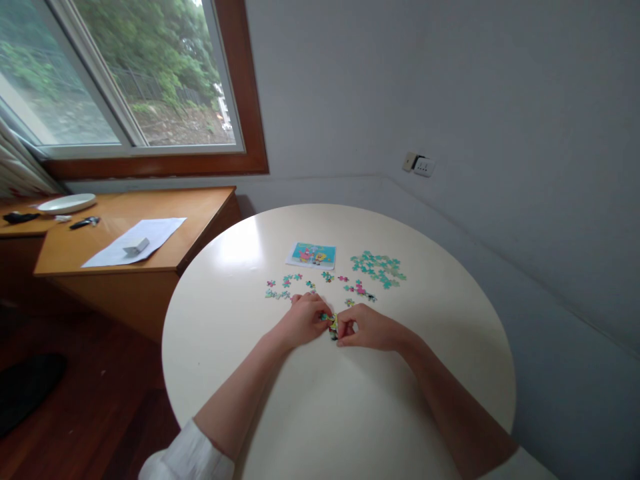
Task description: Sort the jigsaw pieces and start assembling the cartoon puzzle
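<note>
Both of my hands meet over a small cluster of jigsaw puzzle pieces (333, 327), yellow, green and dark, on the white round table (310, 413). My left hand (309, 319) pinches the cluster's left side, thumb and forefinger closed on it. From the right, my right hand (367, 327) holds the cluster's edge with curled fingers. Just beyond them lie loose pink and teal puzzle pieces (359, 288) and more loose pieces (278, 293) at the left. Farther back rests a picture card (313, 255) with cartoon figures on teal. My fingers partly hide the cluster.
A spread of teal puzzle pieces (380, 268) lies at the table's back right. On the left, a wooden desk (210, 213) carries a paper sheet (160, 235), a small white box (136, 247) and a white plate (67, 203). A wall socket (424, 167) is at the right.
</note>
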A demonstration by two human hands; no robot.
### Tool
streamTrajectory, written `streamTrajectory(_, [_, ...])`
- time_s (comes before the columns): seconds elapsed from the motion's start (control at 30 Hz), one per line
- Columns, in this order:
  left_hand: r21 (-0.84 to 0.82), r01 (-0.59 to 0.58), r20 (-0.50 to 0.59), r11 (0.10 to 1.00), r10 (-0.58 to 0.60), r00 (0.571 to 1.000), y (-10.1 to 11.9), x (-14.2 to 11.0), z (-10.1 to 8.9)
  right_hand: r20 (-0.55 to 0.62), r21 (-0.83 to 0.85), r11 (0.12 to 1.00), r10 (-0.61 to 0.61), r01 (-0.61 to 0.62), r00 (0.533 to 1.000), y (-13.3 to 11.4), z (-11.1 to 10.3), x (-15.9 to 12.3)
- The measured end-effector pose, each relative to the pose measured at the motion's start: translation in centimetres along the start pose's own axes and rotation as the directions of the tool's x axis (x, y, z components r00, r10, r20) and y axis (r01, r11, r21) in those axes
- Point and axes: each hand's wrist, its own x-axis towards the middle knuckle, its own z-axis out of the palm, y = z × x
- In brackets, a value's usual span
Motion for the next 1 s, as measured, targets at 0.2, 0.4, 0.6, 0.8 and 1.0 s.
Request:
streamTrajectory(0.2, [-0.005,0.001,0.003,1.0,-0.001,1.0,0.12,-0.02,-0.14,0.006,-0.004,1.0,0.022,-0.022,1.0,-0.1,0.09,-0.02])
streamTrajectory(0.4, [-0.004,0.0,-0.001,1.0,0.0,1.0,-0.09,-0.02,-0.02,0.03,0.043,0.999,0.005,-0.007,1.0,0.0,0.03,-0.07])
streamTrajectory(0.6, [-0.004,-0.005,0.0,1.0,0.005,1.0,0.2,-0.01,-0.06,-0.138,-0.058,0.998,-0.023,0.016,0.99,0.58,-0.09,0.26])
streamTrajectory(0.8, [-0.011,-0.01,0.003,1.0,0.01,1.0,0.04,-0.06,0.01,-0.263,-0.131,0.991,-0.03,-0.005,0.964,0.65,-0.25,0.59])
streamTrajectory(1.0, [-0.03,-0.013,-0.005,0.999,0.013,1.0,-0.21,-0.17,0.32,-0.272,-0.16,0.987,-0.035,-0.01,0.962,0.83,-0.19,0.62])
